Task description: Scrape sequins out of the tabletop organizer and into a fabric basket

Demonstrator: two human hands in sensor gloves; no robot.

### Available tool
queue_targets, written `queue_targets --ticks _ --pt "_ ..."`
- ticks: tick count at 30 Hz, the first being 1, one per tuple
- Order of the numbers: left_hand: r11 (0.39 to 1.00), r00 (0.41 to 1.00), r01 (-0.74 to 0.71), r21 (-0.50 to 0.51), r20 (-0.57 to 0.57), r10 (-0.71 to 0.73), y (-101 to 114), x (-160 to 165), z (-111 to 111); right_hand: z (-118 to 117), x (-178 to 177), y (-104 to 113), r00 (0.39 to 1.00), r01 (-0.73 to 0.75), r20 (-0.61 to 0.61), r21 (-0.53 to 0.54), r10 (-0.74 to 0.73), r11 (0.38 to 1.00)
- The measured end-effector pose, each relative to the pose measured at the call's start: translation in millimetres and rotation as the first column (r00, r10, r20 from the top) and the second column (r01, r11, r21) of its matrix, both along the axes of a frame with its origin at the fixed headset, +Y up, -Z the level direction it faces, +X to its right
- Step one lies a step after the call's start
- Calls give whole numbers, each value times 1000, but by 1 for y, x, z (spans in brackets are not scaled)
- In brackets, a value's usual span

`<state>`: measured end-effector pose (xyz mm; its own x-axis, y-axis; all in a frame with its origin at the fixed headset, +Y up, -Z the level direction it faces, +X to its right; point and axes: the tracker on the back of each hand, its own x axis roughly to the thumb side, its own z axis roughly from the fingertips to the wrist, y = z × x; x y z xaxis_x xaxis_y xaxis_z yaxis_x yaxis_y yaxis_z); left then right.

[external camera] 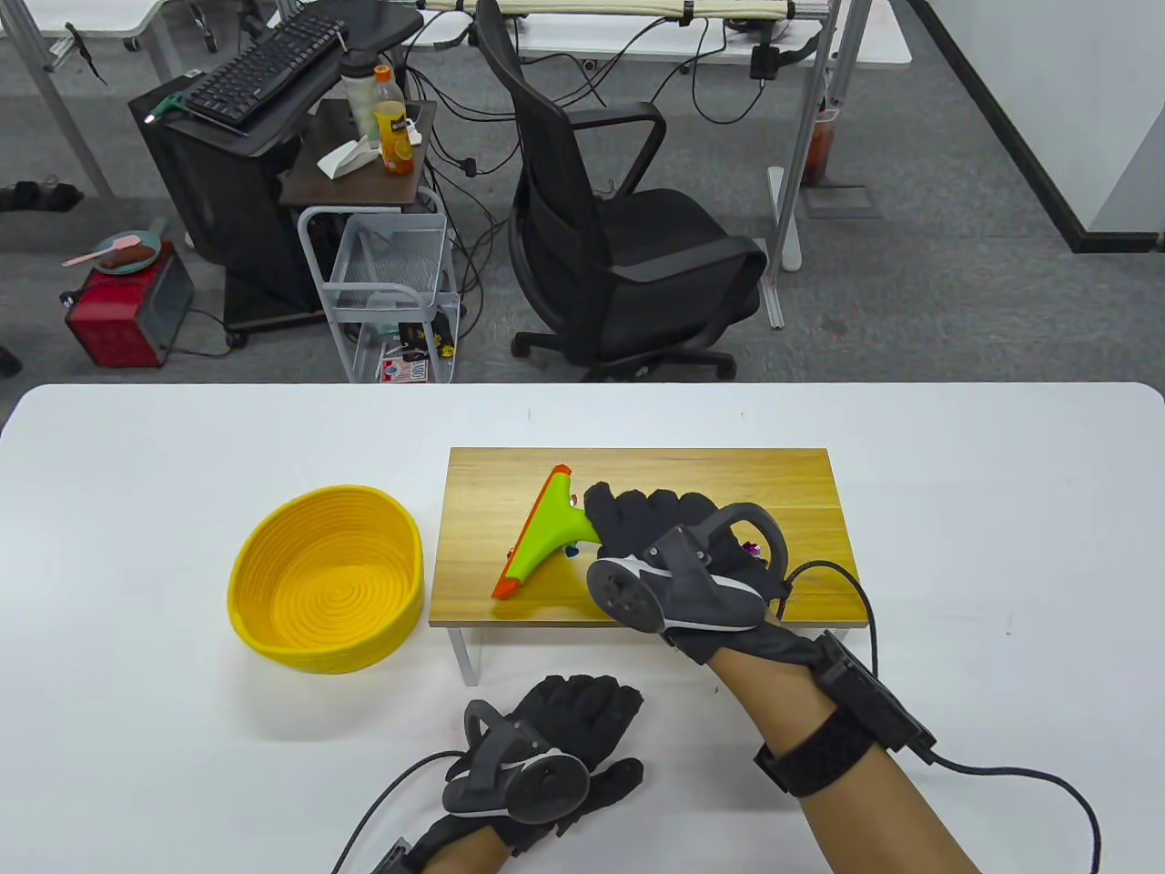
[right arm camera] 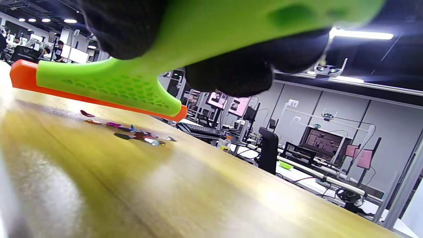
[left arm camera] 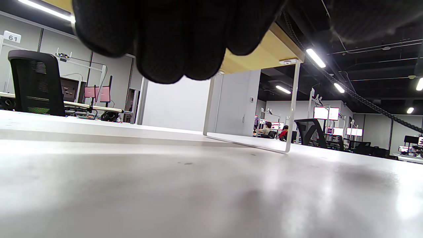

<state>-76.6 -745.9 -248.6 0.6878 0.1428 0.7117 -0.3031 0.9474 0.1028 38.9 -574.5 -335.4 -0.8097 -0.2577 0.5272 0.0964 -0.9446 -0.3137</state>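
Fingers (right arm camera: 228, 77) of the right hand (external camera: 673, 555) clamp the stiff green-and-orange plastic scraper's (external camera: 544, 533) handle, suited to pushing light, skittery sequins (right arm camera: 132, 130).

basket (external camera: 326, 579) left of organizer (external camera: 637, 487) | scraper (external camera: 542, 532), sequins (right arm camera: 132, 129) on organizer | both on table (external camera: 1001, 510)

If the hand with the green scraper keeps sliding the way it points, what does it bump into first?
Probably nothing on the wooden organizer: the right hand points the scraper left, toward the edge. Past it sits the yellow basket, lower down on the table.
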Motion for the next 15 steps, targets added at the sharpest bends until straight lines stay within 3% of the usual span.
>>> queue_targets --ticks 8,15 --pt "1000 1000 2 -6 -5 -2 0 -1 -1 -7 -2 -7 999 -39 21 -24 40 999" --pt "1000 1000 -3 -13 -11 3 0 -3 -3 -1 39 -3 994 -64 82 -33 66 997"
